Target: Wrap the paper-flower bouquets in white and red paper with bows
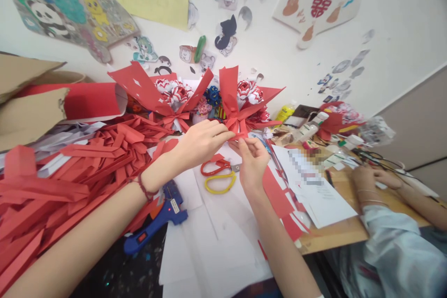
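A small red paper strip (239, 137) is pinched between my two hands, over the white paper on the table. My left hand (206, 138) grips its left end, palm down, with a dark red cord on the wrist. Thumb and fingers of my right hand (254, 156) close on the other end. Just below lie scissors (220, 182) with one orange-red and one yellow handle. Behind my fingers stand two red-wrapped bouquets of red and white paper flowers, a left bouquet (178, 93) and a right bouquet (248, 93).
Folded red paper strips (91, 167) are heaped on the left, beside cardboard (31, 121). A blue glue gun (157, 226) lies near my left forearm, its red light lit. Bottles (310, 125) crowd the back right. A co-worker's hands (373, 181) rest on the wooden table (328, 237).
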Demonstrator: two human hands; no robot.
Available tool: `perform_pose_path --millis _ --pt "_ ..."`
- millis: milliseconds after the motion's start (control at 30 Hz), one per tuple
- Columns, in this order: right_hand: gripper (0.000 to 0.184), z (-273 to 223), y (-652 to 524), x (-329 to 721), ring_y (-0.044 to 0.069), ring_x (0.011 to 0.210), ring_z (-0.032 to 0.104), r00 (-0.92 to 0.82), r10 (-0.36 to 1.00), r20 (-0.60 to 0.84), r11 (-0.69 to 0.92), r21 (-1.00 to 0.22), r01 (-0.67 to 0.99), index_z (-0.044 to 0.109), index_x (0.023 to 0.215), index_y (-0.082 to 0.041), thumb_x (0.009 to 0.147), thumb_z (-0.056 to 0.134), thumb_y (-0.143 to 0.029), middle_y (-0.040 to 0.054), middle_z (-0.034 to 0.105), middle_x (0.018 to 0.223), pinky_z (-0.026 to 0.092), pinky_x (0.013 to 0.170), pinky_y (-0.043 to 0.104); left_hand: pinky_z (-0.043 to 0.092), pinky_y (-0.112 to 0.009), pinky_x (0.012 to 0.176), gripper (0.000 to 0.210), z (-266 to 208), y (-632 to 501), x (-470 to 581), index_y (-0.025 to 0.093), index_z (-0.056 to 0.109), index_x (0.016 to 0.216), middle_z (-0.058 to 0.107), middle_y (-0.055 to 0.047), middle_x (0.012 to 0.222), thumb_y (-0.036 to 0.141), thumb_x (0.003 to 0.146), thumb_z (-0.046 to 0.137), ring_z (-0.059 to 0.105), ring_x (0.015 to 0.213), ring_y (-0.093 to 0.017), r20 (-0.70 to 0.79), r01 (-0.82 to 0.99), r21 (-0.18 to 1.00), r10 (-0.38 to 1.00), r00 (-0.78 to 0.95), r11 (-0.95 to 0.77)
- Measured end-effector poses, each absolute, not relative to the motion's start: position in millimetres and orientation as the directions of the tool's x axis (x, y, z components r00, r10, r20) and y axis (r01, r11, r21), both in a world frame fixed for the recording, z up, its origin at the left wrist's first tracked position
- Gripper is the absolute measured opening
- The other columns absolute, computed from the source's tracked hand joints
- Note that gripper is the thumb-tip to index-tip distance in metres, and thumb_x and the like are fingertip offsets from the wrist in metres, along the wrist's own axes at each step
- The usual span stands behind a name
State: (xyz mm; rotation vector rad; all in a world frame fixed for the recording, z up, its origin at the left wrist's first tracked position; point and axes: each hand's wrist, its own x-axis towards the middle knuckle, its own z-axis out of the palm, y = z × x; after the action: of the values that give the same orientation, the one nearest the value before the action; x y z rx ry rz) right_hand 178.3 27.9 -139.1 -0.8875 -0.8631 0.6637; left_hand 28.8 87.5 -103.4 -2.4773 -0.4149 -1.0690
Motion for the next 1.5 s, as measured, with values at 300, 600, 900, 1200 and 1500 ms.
perform_pose_path --millis 300,600,900,1200,1500 --pt "0.02 -142 29 180 0.019 0.077 0.071 0.495 0.784 0.374 0.504 -0.849 -0.158 0.059 0.081 -0.019 0.078 0.073 -0.033 0.0009 0.07 0.08 0.061 0.081 0.042 0.043 -0.028 0.069 0.029 -109 90 25 0.022 0.054 0.123 0.067 -0.004 0.095 0.015 0.098 0.043 0.057 0.079 -0.014 0.724 0.423 -0.409 -0.005 0.69 -0.808" --pt "0.018 -142 28 182 0.021 0.08 0.071 0.503 0.771 0.391 0.515 -0.847 -0.131 0.066 0.085 -0.018 0.078 0.074 -0.033 0.0033 0.072 0.084 0.061 0.08 0.041 0.04 -0.032 0.065 0.032 -108 82 27 0.016 0.048 0.129 0.067 -0.005 0.092 0.014 0.098 0.043 0.058 0.078 -0.017 0.678 0.479 -0.514 0.005 0.735 -0.712" --pt "0.022 -142 28 184 0.02 0.081 0.07 0.508 0.77 0.386 0.503 -0.857 -0.111 0.065 0.083 -0.018 0.077 0.074 -0.037 0.0028 0.07 0.082 0.061 0.079 0.04 0.042 -0.034 0.066 0.035 -105 76 28 0.015 0.043 0.133 0.067 -0.006 0.096 0.012 0.098 0.036 0.06 0.081 -0.018 0.636 0.467 -0.546 0.02 0.772 -0.695" --pt "0.02 -136 26 181 0.02 0.077 0.071 0.508 0.77 0.386 0.509 -0.851 -0.125 0.068 0.079 -0.017 0.078 0.074 -0.036 0.0026 0.071 0.079 0.061 0.078 0.037 0.044 -0.034 0.067 0.026 -105 72 31 0.01 0.053 0.12 0.067 -0.005 0.094 0.012 0.096 0.045 0.06 0.079 -0.016 0.645 0.455 -0.647 -0.121 0.754 -0.611" --pt "0.02 -137 25 180 0.022 0.072 0.071 0.546 0.728 0.414 0.535 -0.842 -0.075 0.066 0.083 -0.018 0.08 0.072 -0.036 0.0042 0.073 0.08 0.061 0.074 0.039 0.045 -0.032 0.061 0.013 -108 76 30 0.009 0.059 0.102 0.067 -0.006 0.084 0.01 0.092 0.05 0.06 0.069 -0.016 0.7 0.512 -0.633 -0.147 0.699 -0.58"
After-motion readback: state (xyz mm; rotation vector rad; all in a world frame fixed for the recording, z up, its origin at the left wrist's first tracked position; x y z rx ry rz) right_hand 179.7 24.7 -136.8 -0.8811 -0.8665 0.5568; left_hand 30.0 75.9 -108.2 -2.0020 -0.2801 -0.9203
